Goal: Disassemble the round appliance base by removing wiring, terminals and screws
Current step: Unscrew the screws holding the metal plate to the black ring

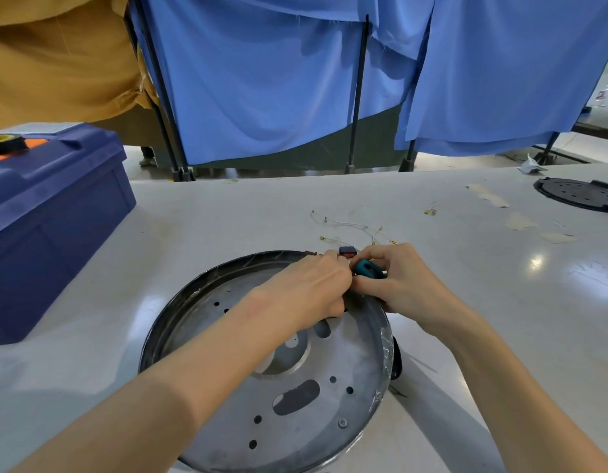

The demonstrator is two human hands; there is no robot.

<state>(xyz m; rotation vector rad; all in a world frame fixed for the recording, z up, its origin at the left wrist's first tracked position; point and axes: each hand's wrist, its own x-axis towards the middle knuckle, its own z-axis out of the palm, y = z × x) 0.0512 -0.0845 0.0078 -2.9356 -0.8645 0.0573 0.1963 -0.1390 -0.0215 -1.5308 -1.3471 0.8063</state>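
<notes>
The round metal appliance base (333,404) lies flat on the white table, its plate pierced with holes and slots, one screw (342,423) near its front right rim. My right hand (401,285) grips a teal-handled screwdriver (367,269) at the base's far rim. My left hand (313,288) has its fingers curled at the same spot, right against the tool; what they pinch is hidden. A small black and red switch part (347,250) sits just beyond the rim. Loose white wires with brass terminals (350,227) lie farther back.
A dark blue toolbox (50,213) with a tape roll (5,143) on its lid stands at the left. A black round perforated cover (579,194) lies at the far right. Blue curtains on black stands (357,97) hang behind the table.
</notes>
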